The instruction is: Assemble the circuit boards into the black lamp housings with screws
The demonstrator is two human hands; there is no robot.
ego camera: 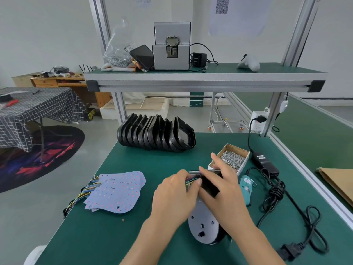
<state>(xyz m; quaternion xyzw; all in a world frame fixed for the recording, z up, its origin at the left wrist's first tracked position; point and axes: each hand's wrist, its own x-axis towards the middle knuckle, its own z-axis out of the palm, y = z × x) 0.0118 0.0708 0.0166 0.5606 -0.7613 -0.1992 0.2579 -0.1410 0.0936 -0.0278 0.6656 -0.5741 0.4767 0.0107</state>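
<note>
Two hands over one green desk (133,163), seen from my head feed. Largest first: the desk runs from the near edge up to an aluminium-framed shelf (204,76), also green-topped, which carries a grey box-shaped machine (171,54), a clear bag of screws (119,52), a dark phone (142,56) leaning against the machine, a black plug adapter (198,59) and a white handheld device (249,64).

At the desk's far side a row of black lamp housings (156,133) stands on edge, nested one against the next. Near left, a fanned stack of circuit boards (117,191) lies flat, coloured wires trailing off its left side past the desk edge. On the right, a black power cable (275,190) loops from a wall socket past a power brick toward the near corner.

Centre: one housing in work (210,185) lies under both hands, with a pale board (202,222) seated in it, the board's near end showing round holes. Left hand (174,196): grip pinching a bundle of coloured wires (191,181) at the housing's far end, fingers curled. Right hand (221,180): fingers mostly straight, pressed across the top of the housing; index finger reaches toward the screw box.

Just beyond the right hand, an open cardboard box of screws (232,158). Just beside the right wrist, a teal electric screwdriver (246,186) lies on the desk, partly hidden by the hand.
</note>
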